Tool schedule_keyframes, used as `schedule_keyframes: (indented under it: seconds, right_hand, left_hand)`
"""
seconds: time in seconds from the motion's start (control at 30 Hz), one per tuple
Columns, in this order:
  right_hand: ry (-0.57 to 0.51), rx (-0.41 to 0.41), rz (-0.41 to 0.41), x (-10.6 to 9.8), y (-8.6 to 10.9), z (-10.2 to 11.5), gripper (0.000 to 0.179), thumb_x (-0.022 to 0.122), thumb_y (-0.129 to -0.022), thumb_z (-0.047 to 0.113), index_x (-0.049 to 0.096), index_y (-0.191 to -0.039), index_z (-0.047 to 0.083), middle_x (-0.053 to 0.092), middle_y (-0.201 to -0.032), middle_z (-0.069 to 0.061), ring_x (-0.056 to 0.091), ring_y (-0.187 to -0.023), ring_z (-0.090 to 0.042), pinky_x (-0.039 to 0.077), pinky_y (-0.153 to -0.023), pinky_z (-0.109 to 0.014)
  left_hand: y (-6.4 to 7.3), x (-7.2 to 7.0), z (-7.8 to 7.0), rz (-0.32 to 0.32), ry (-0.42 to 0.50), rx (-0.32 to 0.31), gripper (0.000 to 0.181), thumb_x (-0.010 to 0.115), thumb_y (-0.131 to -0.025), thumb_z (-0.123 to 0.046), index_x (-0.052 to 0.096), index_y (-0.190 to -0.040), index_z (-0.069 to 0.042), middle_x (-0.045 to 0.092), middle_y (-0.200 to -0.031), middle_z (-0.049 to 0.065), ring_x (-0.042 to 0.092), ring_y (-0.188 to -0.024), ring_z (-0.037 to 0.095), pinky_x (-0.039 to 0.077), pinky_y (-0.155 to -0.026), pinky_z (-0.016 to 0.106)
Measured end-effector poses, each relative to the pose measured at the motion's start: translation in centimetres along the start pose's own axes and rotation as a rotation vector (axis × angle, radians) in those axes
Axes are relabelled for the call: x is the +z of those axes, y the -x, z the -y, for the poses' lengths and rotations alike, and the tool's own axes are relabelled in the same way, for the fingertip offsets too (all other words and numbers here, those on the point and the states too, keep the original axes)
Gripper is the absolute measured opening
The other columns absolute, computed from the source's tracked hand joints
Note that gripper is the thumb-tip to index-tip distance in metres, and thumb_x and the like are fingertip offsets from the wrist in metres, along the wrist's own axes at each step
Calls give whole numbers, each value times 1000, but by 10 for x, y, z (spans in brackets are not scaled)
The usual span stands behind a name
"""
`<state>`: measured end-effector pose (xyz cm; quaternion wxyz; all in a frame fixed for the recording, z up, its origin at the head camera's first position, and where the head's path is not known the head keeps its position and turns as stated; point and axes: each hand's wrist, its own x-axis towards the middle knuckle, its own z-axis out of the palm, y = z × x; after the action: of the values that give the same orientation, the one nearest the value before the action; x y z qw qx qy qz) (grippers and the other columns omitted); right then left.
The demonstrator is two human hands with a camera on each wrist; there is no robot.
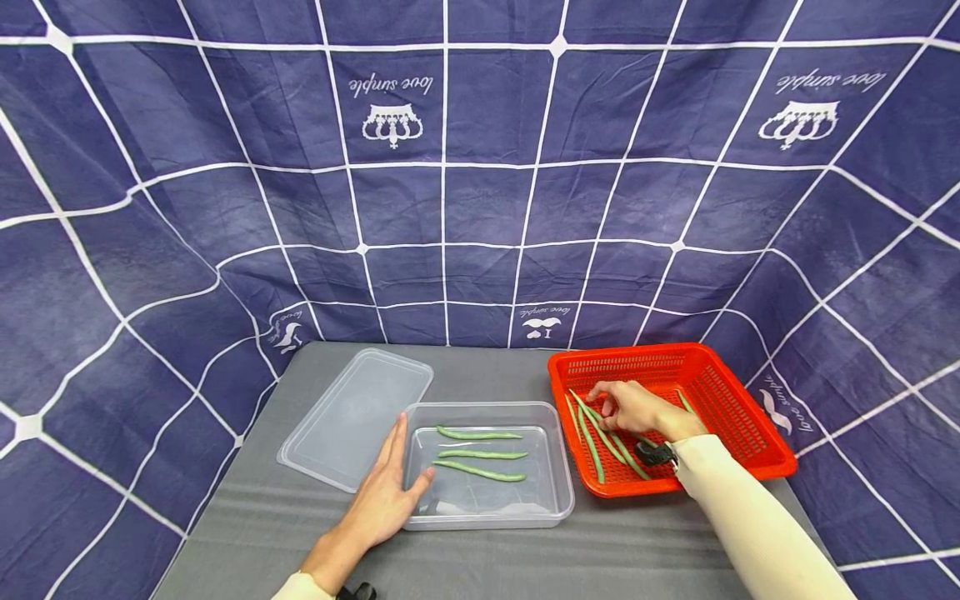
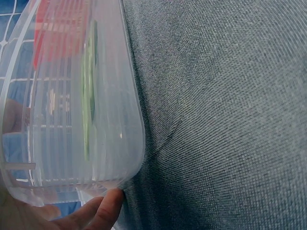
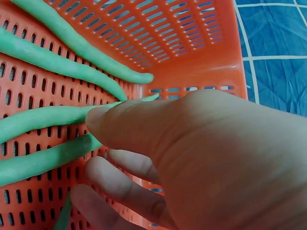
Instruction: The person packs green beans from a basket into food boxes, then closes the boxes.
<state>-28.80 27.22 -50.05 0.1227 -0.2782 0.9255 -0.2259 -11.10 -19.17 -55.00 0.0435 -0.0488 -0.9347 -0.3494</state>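
A clear plastic container (image 1: 487, 500) holds three green beans (image 1: 480, 455) lying side by side on its floor. My left hand (image 1: 386, 500) rests along its left wall, fingers straight outside and thumb over the rim. In the left wrist view, fingertips (image 2: 112, 206) touch the container's lower corner. My right hand (image 1: 630, 407) reaches into a red perforated basket (image 1: 738, 417) among more green beans (image 1: 592, 450). In the right wrist view its thumb lies over one green bean (image 3: 43, 117), while the other fingers are bent and spaced apart from the thumb; no firm grip shows.
A translucent flat lid (image 1: 352, 408) lies on the grey cloth-covered table (image 1: 480, 562), left of the container and partly behind the left hand. Blue curtain (image 1: 480, 200) with white lines encloses the back and sides. The basket stands close to the container's right side.
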Motion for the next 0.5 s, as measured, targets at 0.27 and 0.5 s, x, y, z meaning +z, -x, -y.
schedule_keyframes:
  seconds: [0.27, 0.5]
  right_hand:
    - [-21, -32, 19, 2, -2, -11, 51, 94, -82, -2, 79, -130, 7, 76, -86, -1, 66, -77, -8, 57, -77, -28]
    - [-46, -191, -8, 19, -12, -54, 55, 91, -80, -1, 77, -131, 14, 71, -85, 5, 65, -74, -8, 55, -72, -27]
  left_hand:
    - [0, 0, -2, 2, 0, -5, 103, 76, -113, -39, 14, -188, -6, 24, -194, 24, 40, -174, 50, 42, -136, 68]
    - [-1, 0, -2, 1, 1, -11, 103, 76, -112, -39, 14, -188, -7, 24, -194, 23, 39, -174, 49, 42, -137, 67]
